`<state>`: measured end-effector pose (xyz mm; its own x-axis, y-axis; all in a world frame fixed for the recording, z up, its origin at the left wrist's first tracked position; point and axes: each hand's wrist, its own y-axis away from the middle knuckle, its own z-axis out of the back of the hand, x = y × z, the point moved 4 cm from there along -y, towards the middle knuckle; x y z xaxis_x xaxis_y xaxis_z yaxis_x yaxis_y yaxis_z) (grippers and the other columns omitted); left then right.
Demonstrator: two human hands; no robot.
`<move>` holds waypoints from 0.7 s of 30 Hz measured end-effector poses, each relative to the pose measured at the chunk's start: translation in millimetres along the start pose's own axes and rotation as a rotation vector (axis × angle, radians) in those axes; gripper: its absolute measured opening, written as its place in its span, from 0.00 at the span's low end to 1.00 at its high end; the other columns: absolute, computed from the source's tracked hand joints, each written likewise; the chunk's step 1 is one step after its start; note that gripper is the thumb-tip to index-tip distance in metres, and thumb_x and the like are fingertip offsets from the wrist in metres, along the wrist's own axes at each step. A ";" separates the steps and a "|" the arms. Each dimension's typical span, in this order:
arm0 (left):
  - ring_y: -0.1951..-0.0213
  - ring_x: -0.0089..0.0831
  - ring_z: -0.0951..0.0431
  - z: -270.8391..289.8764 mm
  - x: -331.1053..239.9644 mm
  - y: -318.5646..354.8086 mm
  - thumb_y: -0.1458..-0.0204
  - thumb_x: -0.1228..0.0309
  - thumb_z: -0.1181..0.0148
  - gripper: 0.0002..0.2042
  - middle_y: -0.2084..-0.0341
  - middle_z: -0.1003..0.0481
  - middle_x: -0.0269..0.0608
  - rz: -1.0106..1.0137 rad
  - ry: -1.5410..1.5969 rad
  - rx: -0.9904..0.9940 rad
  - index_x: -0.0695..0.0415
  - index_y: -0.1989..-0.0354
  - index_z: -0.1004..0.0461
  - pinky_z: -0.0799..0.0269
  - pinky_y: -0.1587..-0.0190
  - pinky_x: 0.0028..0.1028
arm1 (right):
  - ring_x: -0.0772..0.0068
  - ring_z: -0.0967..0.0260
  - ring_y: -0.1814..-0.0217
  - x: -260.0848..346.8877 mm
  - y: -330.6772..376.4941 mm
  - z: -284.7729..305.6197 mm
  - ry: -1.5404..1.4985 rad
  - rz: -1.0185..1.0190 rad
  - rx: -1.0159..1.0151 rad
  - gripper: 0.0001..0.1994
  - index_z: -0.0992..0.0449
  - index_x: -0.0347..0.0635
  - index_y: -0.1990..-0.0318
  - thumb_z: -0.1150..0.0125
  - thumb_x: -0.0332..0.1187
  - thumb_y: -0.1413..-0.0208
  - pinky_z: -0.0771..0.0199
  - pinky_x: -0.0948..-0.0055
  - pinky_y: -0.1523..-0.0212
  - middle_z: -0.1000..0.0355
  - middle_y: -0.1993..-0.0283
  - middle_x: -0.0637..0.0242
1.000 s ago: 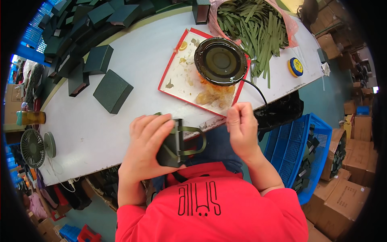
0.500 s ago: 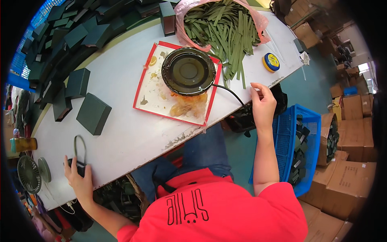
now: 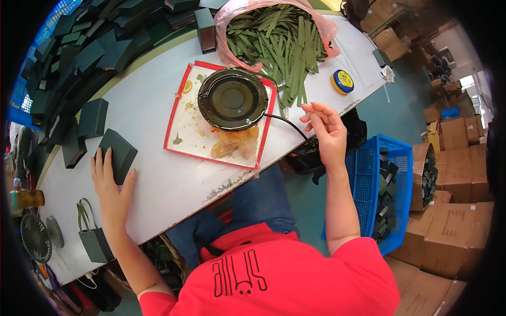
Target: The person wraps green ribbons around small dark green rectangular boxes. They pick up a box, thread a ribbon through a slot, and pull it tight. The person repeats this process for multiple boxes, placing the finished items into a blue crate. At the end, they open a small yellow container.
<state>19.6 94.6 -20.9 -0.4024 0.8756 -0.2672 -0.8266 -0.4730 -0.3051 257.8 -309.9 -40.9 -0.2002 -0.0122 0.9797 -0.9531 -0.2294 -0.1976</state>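
My left hand [image 3: 110,192] reaches over the left side of the table with its fingers stretched out and the thumb apart. Its fingertips touch the near-left edge of a dark green box [image 3: 119,154]. Close to my left forearm stands a small dark green box with a looped ribbon handle [image 3: 96,245]. Above the table's front edge, my right hand [image 3: 328,129] is loosely bent, fingers apart, with nothing visible in it. Nearest to it are green ribbon strips [image 3: 295,58] spilling from a pink plastic bag [image 3: 224,42], and the black cord [image 3: 287,122] of a round dark pot [image 3: 232,99].
The pot stands on a red-rimmed, stained white tray [image 3: 182,113]. A round blue and yellow tin [image 3: 342,82] sits at right. Many dark green boxes [image 3: 92,55] are heaped at far left; a small fan [image 3: 36,237] stands at near left. A blue crate [image 3: 403,184] is beside the table.
My left hand has let go of the handled box, leaving it near the table's front edge, and moved up to another box. My right hand has shifted slightly left and its fingers have spread.
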 end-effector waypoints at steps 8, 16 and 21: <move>0.55 0.44 0.27 6.9 -104.0 15.5 0.52 0.80 0.34 0.09 0.62 0.26 0.44 -0.330 0.501 -0.054 0.60 0.62 0.22 0.32 0.50 0.39 | 0.74 0.28 0.66 6.6 46.9 -34.9 -0.622 -0.102 0.603 0.48 0.34 0.38 0.41 0.20 0.57 0.68 0.31 0.78 0.69 0.26 0.64 0.63; 0.60 0.35 0.27 5.6 -224.6 28.2 0.64 0.80 0.28 0.18 0.65 0.24 0.33 -0.726 0.965 0.136 0.56 0.60 0.19 0.32 0.56 0.32 | 0.79 0.30 0.69 2.4 79.8 -64.3 -0.603 -0.364 0.771 0.37 0.31 0.39 0.52 0.14 0.43 0.67 0.32 0.80 0.68 0.28 0.67 0.69; 0.60 0.30 0.27 0.4 -232.5 32.3 0.60 0.76 0.30 0.16 0.64 0.24 0.28 -0.832 0.930 0.213 0.55 0.59 0.19 0.36 0.56 0.29 | 0.80 0.27 0.68 2.6 88.2 -62.5 -0.573 -0.491 0.817 0.25 0.32 0.39 0.53 0.22 0.28 0.55 0.29 0.82 0.67 0.26 0.66 0.68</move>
<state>86.3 -124.2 31.7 0.6245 0.4591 -0.6318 -0.7773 0.2869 -0.5599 159.1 -269.3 -57.9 0.4936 -0.1438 0.8577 -0.4216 -0.9022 0.0914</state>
